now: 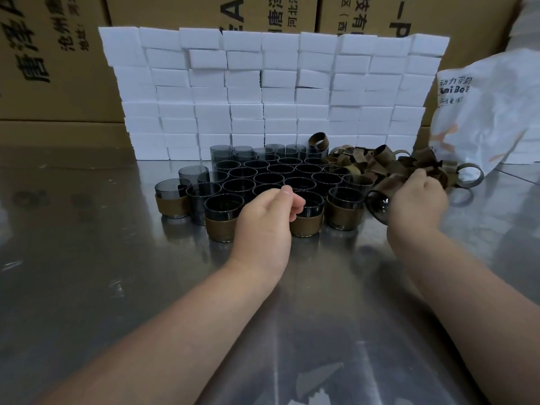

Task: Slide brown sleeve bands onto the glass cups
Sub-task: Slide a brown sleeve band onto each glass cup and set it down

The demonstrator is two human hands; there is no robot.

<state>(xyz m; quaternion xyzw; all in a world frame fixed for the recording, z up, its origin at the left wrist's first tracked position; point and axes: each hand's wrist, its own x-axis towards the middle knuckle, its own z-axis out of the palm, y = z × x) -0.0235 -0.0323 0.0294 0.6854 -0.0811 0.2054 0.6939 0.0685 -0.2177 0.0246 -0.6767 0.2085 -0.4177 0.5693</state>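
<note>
Four banded cups (344, 213), short round tumblers of smoky dark glass each with a brown sleeve band round its lower half, stand upright along the front of the group on the shiny steel table (87, 258). They are nearest to the person, probably so that finished ones are kept apart from the others.

A fifth one, the tilted cup (378, 204), is off the table in the right hand (418, 200), whose fingers are curled round it. Its mouth points to the left and a brown band sits round its body, so this band is probably being pushed on or is already seated. The cup is held just beside the loose bands (388, 166), a heap of brown ring-shaped sleeves lying at the right of the cups, which keeps the reach short.

The left hand (267, 220) hovers over the front row with curled fingers at the rim of one banded cup. Whether it pinches this cup or is only near it cannot be told.

Behind the front row, the bare cups (268, 178), many of the same dark glasses without bands, stand tightly together, so most of the work is not yet done.

Further back is a wall of white foam blocks (263, 83), with a crumpled white plastic bag (482, 118) at the right and brown cardboard boxes (58, 54) behind.
</note>
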